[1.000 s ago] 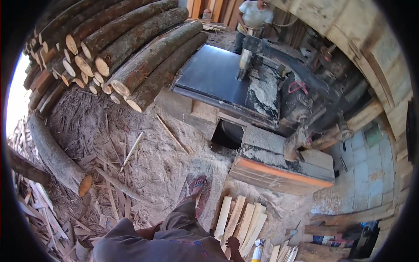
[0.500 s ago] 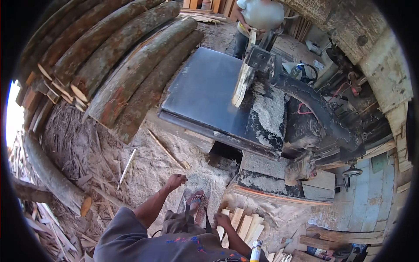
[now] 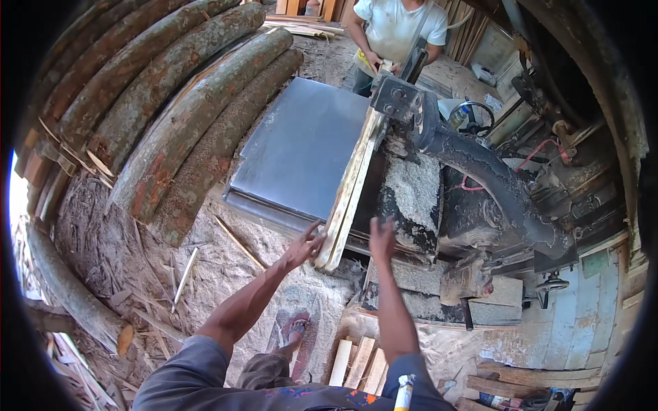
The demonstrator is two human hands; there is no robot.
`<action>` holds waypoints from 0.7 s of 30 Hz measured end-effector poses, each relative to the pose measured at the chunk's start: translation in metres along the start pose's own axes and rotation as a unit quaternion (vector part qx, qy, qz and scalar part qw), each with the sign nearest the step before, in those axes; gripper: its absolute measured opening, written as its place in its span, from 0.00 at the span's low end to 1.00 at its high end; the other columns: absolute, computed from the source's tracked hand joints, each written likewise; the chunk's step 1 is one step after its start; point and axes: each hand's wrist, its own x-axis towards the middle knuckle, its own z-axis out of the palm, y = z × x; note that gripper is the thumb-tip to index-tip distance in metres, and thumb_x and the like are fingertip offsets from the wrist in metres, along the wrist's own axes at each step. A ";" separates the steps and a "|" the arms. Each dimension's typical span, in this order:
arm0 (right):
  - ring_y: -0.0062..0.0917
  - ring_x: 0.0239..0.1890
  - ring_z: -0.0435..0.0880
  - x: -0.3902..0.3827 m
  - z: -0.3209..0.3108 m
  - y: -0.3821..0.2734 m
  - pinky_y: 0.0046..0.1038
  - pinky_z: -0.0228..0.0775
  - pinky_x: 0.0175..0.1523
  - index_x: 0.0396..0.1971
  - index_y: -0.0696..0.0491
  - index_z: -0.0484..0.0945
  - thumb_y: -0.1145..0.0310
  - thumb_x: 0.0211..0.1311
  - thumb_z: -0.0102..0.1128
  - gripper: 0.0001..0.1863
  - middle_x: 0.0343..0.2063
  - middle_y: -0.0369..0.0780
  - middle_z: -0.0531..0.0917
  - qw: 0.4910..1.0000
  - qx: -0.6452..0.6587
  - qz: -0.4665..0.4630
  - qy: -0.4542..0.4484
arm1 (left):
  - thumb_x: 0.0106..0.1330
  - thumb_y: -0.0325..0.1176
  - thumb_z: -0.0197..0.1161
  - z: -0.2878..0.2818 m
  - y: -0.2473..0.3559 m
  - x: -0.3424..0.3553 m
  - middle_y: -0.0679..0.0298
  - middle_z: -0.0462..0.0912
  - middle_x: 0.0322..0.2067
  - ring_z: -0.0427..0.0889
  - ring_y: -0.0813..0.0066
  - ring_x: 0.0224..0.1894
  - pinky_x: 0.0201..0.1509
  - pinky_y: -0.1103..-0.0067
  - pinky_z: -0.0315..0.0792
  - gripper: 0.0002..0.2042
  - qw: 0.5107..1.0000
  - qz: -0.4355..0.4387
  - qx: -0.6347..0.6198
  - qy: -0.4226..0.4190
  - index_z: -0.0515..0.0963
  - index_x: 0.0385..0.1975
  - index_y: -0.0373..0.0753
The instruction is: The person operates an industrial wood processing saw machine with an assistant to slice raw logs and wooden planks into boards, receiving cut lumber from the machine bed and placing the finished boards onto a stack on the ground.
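Observation:
A long pale wooden plank (image 3: 351,188) lies along the saw table (image 3: 301,147), with a dark line running down its length. Its near end sticks out past the table's front edge. My left hand (image 3: 305,248) is beside that end, at its left edge, fingers spread; whether they touch the wood I cannot tell. To the right of the plank, my right hand (image 3: 382,240) is raised with its fingers up and apart, somewhat blurred, holding nothing. The saw's blade guard (image 3: 397,96) stands over the far part of the plank.
A co-worker (image 3: 397,31) in a white shirt stands behind the saw, hands near the plank's far end. Bark-covered logs (image 3: 205,130) are stacked at left. Sawdust (image 3: 411,192) coats the machine's right side. Cut wood pieces (image 3: 360,363) lie by my feet.
The plank has come toward me past the table's front edge. Both my hands have reached forward to either side of its near end, and my left hand has uncurled.

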 end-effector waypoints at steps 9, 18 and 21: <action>0.42 0.60 0.65 -0.276 0.021 0.008 0.31 0.55 0.63 0.60 0.60 0.60 0.44 0.67 0.37 0.35 0.57 0.53 0.68 0.954 0.217 0.050 -0.199 | 0.61 0.47 0.60 0.036 -0.046 -0.158 0.50 0.53 0.66 0.55 0.62 0.66 0.67 0.75 0.51 0.43 0.996 0.018 -0.078 -0.041 0.42 0.68 0.36; 0.38 0.61 0.66 -0.476 -0.015 0.046 0.30 0.57 0.63 0.64 0.56 0.54 0.46 0.68 0.41 0.34 0.59 0.50 0.67 0.952 0.187 0.072 -0.230 | 0.63 0.42 0.60 0.061 -0.156 -0.339 0.54 0.54 0.66 0.55 0.66 0.66 0.67 0.75 0.51 0.40 0.986 0.011 -0.154 -0.061 0.42 0.69 0.41; 0.44 0.63 0.62 -0.535 -0.020 0.055 0.32 0.54 0.64 0.63 0.58 0.57 0.46 0.68 0.36 0.34 0.59 0.54 0.66 0.956 0.191 0.054 -0.217 | 0.64 0.39 0.59 0.067 -0.175 -0.394 0.56 0.54 0.66 0.55 0.68 0.66 0.67 0.76 0.52 0.39 0.988 0.031 -0.139 -0.063 0.42 0.69 0.42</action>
